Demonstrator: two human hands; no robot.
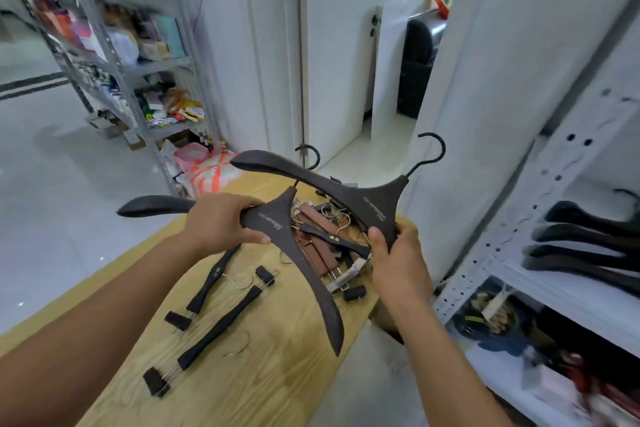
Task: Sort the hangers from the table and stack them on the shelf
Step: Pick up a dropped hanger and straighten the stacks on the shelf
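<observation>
At the centre of the frame, over the wooden table [263,374], the left hand [221,222] curls its fingers round the neck of one dark coat hanger [273,218]; the right hand [391,256] pinches the lower arm tip of a second coat hanger [374,208], thumb in front; whether the two hangers touch I cannot tell. Stacked coat hangers [571,234] of like shape lie on the white shelf [554,288] at right. To do this well, I judge, nest the pair with hooks aligned before carrying them right; lay them flat on that stack; the black clip hangers [220,328] and the brown pile [315,253] on the table belong in a separate lot.
</observation>
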